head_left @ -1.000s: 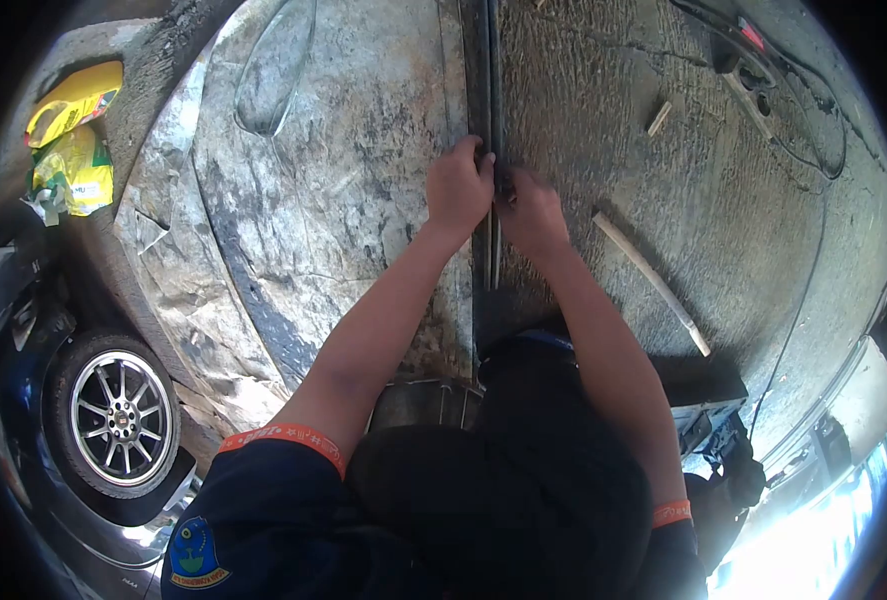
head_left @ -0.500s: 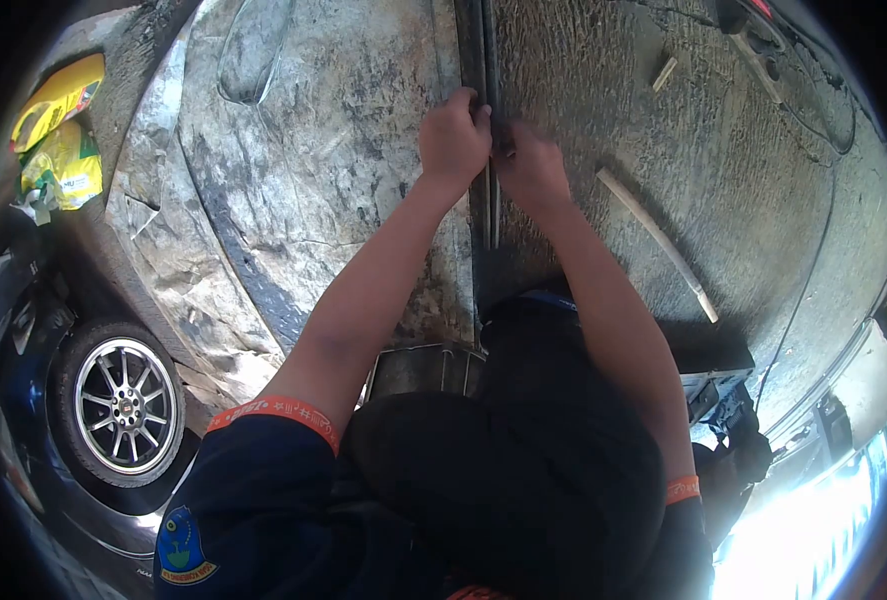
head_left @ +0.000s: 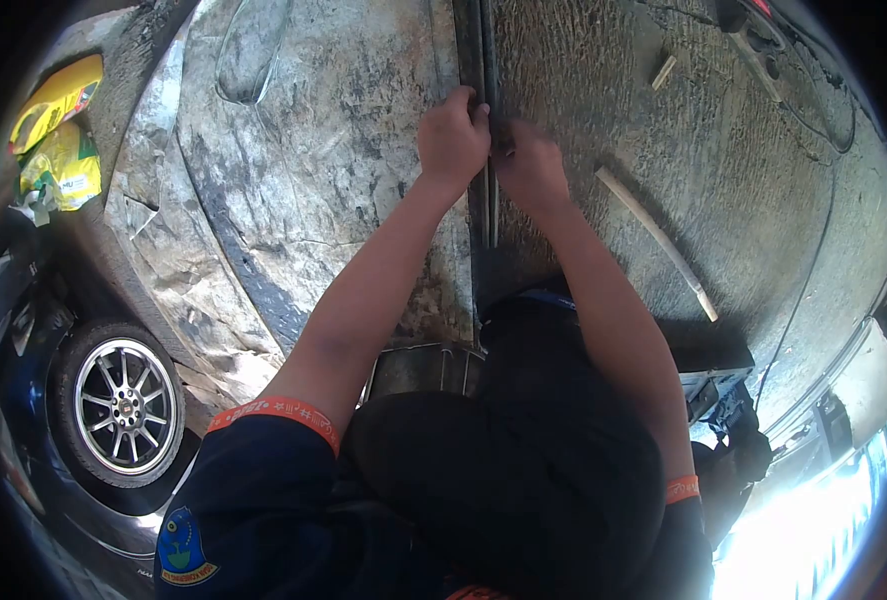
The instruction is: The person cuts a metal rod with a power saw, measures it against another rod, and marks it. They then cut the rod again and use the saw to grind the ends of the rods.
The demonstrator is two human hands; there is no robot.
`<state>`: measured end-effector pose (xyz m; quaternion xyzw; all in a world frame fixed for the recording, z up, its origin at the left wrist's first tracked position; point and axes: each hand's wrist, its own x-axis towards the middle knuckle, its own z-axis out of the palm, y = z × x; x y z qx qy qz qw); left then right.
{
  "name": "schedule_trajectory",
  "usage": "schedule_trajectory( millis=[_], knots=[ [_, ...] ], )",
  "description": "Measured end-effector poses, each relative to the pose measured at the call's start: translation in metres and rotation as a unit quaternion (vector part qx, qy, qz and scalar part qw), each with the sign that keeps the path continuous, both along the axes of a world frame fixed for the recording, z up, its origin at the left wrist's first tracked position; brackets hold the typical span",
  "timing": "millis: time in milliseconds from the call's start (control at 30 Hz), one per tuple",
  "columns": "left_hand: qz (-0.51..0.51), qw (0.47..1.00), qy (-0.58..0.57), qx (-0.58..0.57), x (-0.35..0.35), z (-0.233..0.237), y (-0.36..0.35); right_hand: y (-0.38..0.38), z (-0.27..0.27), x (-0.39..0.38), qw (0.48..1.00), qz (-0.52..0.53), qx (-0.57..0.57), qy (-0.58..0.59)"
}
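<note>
- Yellow bag [head_left: 69, 174]: "MU" readable; yellow container [head_left: 59, 100] touching it, label blurred.
- Left hand [head_left: 451, 142]: fingers curled at the dark strip [head_left: 487, 205], grip hidden.
- Dark strip: between both hands, long axis pointing straight ahead.
- Right hand [head_left: 531, 168]: fingers bent, blurred; cannot tell its hold.

Bag [head_left: 73, 165] beyond wheel [head_left: 126, 407] at left, strip [head_left: 487, 50] between sheet [head_left: 313, 150] and stick [head_left: 655, 241]

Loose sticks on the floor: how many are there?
2: one long stick to the right of the right hand, and one short stick farther ahead. Others may be hidden.
</note>
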<state>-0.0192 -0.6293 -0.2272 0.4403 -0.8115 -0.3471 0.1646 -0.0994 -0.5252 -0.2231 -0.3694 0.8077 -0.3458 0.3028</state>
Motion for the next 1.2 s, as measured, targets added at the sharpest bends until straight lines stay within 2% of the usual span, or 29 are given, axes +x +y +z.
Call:
schedule_trajectory(
  millis=[167,333,533,767,833,867,933,1000,1033,1100,1133,1200],
  knots=[
    [0.010,1.000,-0.008,0.019,-0.001,-0.003,-0.002,0.001,-0.004,0.000,1.000,-0.002,-0.023,-0.009],
    [0.010,0.996,-0.076,0.042,-0.005,-0.001,-0.007,0.000,0.000,-0.001,1.000,0.015,-0.020,0.002],
    [0.039,0.995,-0.085,0.037,0.003,0.020,-0.014,-0.005,0.003,0.006,0.999,0.028,-0.015,0.012],
    [0.024,0.997,-0.050,0.053,0.020,0.029,-0.027,-0.012,0.009,0.015,0.998,0.050,0.016,-0.020],
    [0.028,0.983,-0.008,0.179,0.022,0.033,-0.028,-0.011,0.012,0.015,0.999,0.043,0.021,-0.012],
    [0.025,0.984,-0.007,0.177,0.022,0.038,-0.027,-0.011,0.012,0.014,0.999,0.037,0.003,-0.007],
    [0.030,0.944,0.069,0.320,0.019,0.048,-0.023,-0.008,0.013,0.006,1.000,0.024,-0.016,0.002],
    [-0.002,0.947,0.072,0.312,0.007,0.058,-0.020,-0.007,0.037,-0.012,0.983,-0.115,0.035,-0.137],
    [-0.028,0.949,0.074,0.304,-0.001,0.062,-0.015,-0.003,0.047,-0.023,0.983,-0.126,0.035,-0.130],
    [-0.057,0.932,0.129,0.334,-0.024,0.063,-0.004,0.010,0.070,-0.050,0.918,-0.151,-0.028,-0.366],
    [-0.073,0.912,0.178,0.362,-0.039,0.064,0.003,0.019,0.084,-0.060,0.921,-0.166,-0.035,-0.352],
    [-0.113,0.894,0.222,0.373,-0.070,0.074,0.024,0.041,0.114,-0.078,0.965,-0.156,-0.045,-0.205]
  ],
)
